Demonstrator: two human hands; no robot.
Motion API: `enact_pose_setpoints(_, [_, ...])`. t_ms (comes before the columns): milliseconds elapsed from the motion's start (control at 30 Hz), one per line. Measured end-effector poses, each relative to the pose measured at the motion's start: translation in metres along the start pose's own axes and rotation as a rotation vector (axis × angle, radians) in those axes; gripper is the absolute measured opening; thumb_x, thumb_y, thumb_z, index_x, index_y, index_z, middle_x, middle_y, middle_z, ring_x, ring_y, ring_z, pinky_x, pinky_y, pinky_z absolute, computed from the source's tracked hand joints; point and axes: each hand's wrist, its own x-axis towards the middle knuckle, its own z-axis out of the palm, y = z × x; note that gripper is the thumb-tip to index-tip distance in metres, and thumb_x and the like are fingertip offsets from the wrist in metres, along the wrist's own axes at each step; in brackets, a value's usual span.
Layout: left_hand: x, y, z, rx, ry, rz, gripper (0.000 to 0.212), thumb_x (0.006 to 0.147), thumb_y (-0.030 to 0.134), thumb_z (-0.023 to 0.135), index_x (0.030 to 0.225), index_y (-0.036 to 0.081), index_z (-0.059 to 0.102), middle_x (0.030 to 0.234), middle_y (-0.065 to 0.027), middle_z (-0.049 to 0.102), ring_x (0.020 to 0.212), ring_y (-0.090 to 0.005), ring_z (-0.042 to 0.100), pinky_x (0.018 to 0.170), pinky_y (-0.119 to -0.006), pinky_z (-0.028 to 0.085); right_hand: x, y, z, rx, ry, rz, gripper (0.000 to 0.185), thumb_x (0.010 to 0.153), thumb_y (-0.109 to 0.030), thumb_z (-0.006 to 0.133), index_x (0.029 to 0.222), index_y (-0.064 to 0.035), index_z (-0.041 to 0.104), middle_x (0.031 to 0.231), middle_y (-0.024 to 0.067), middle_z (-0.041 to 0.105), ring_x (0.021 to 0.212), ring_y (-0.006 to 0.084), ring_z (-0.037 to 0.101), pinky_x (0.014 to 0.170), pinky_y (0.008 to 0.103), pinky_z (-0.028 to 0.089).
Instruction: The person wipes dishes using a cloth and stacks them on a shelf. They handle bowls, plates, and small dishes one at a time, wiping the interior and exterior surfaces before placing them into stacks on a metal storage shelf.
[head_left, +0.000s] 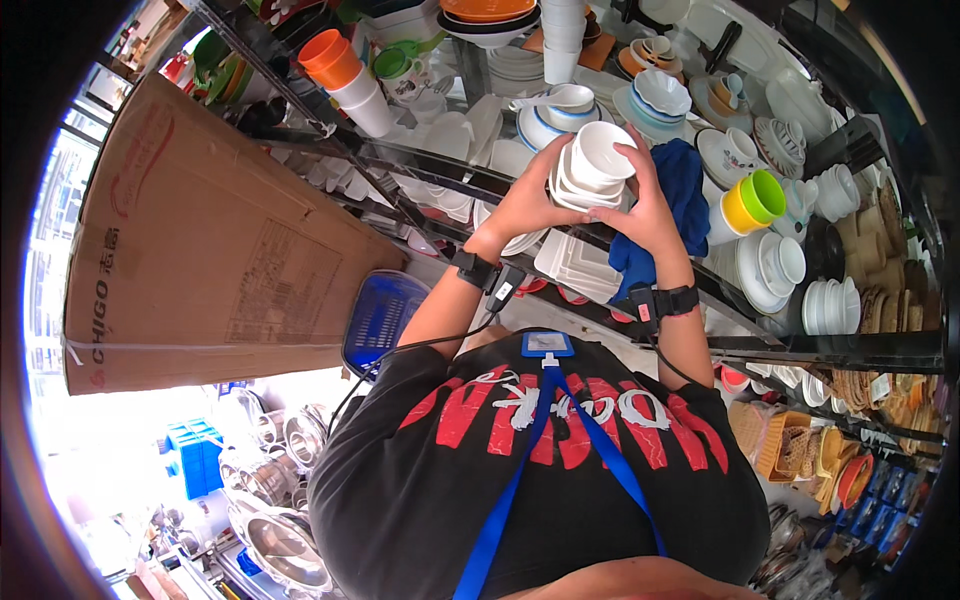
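Note:
Both of my hands grip a stack of white bowls and dishes (589, 180) over the front edge of the shelf. A round white cup or small bowl (604, 151) sits on top of squarish pieces. My left hand (534, 191) wraps the stack's left side, thumb along the bottom. On the other side, my right hand (641, 195) has its fingers at the cup's rim and its thumb beneath. A dark blue cloth (679, 196) hangs over the shelf edge beside my right hand. Behind the stack are blue-rimmed white dishes with a white spoon (559, 97).
Glass shelves with a black metal frame (442, 169) hold crowded crockery. Orange and white cups (345, 75) stand left; green and yellow cups (752, 201) lean right. A large cardboard box (202, 247) stands at left, near a blue plastic basket (382, 319). Steel pots (289, 540) lie lower left.

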Motion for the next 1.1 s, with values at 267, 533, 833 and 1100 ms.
enact_pose_setpoints(267, [-0.008,-0.01,-0.003,0.091,-0.067,0.052,0.115,0.055,0.015,0.086,0.146,0.005,0.016,0.142,-0.019,0.035,0.131,-0.0317,0.036,0.107,-0.036,0.031,-0.015,0.022,0.016,0.425,0.138,0.139,0.078,0.07,-0.005,0.078,0.134,-0.009,0.034,0.134,0.014,0.039,0.124,0.0263,0.044,0.101,0.0395,0.04])
enact_pose_setpoints(533, [-0.023,-0.015,-0.01,-0.043,-0.02,0.025,0.109,0.056,0.011,0.087,0.144,0.003,0.022,0.14,-0.0153,0.038,0.128,-0.0227,0.041,0.106,-0.034,0.034,-0.009,0.006,0.03,0.304,0.148,0.172,0.074,0.071,-0.002,0.077,0.128,-0.0085,0.031,0.124,0.0194,0.046,0.114,0.0261,0.051,0.096,0.0373,0.044])
enact_pose_setpoints(833, [-0.055,-0.005,-0.07,-0.057,0.211,0.085,0.109,0.054,0.017,0.089,0.141,-0.001,0.027,0.14,-0.0159,0.037,0.128,-0.0244,0.04,0.107,-0.037,0.032,0.043,-0.037,0.063,0.501,0.172,0.048,0.072,0.071,-0.01,0.079,0.125,-0.0078,0.031,0.118,0.0181,0.048,0.108,0.025,0.055,0.086,0.0364,0.051])
enact_pose_setpoints(1100, [-0.063,0.001,-0.122,-0.191,0.646,0.019,0.093,0.062,0.029,0.082,0.136,0.0,0.033,0.133,-0.0161,0.042,0.122,-0.0254,0.043,0.102,-0.035,0.034,0.107,-0.05,0.149,0.83,0.262,0.216,0.062,0.082,-0.013,0.07,0.125,-0.0103,0.027,0.122,0.0153,0.047,0.109,0.0234,0.053,0.084,0.0355,0.051])
